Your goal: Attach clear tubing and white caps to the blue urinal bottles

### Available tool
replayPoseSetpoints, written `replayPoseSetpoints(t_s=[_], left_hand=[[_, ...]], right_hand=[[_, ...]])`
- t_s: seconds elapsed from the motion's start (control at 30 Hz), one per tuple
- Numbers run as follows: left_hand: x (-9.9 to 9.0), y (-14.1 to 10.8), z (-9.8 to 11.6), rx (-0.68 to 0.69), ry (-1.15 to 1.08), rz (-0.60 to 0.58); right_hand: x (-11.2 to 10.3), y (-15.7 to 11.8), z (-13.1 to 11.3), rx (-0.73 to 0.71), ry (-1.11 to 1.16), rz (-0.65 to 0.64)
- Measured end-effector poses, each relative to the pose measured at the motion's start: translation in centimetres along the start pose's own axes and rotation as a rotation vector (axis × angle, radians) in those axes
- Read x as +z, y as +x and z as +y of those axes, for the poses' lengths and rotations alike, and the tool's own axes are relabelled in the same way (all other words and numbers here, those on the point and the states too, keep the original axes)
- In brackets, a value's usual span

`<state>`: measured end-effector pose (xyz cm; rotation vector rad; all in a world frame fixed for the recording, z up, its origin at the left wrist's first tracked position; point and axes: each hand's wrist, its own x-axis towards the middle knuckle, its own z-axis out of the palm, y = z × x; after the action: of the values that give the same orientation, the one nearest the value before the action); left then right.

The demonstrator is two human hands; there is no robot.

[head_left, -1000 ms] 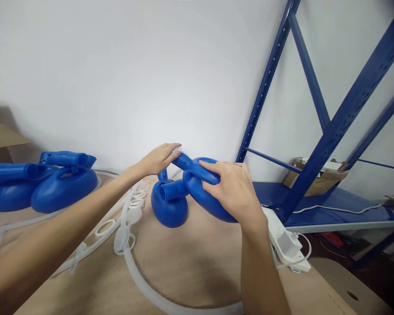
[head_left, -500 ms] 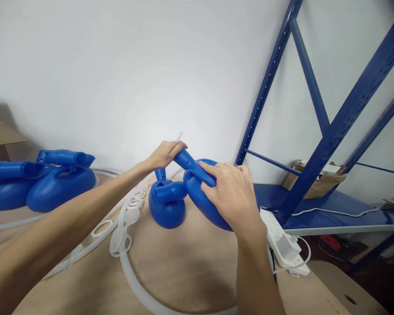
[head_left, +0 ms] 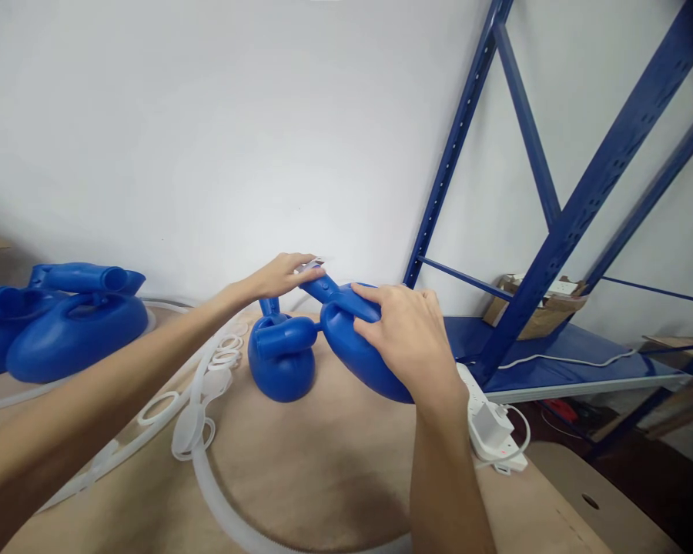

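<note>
Blue bottle (head_left: 361, 354), white hose (head_left: 208, 469), blue shelving (head_left: 577, 208).
</note>
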<state>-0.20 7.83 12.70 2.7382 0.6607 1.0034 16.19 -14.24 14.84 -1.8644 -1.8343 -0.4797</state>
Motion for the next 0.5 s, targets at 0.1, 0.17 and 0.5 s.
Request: replayPoseSetpoints(t_s=[0.1, 0.17, 0.5], left_hand=[[-1.2, -1.3, -0.5, 0.004, 0.113, -0.021], [-2.1, -1.8, -0.6, -0.016, 0.148, -0.081], [-4.1, -2.6, 0.3, -0.004, 0.114, -0.362]], right_hand=[[0.0, 0.0, -0.1, -0.003, 0.009, 0.015], [0.0, -0.1, -0.4, -0.025, 0.013, 0.014], [0.5, -0.2, -0.7, -0.113, -0.083, -0.012]])
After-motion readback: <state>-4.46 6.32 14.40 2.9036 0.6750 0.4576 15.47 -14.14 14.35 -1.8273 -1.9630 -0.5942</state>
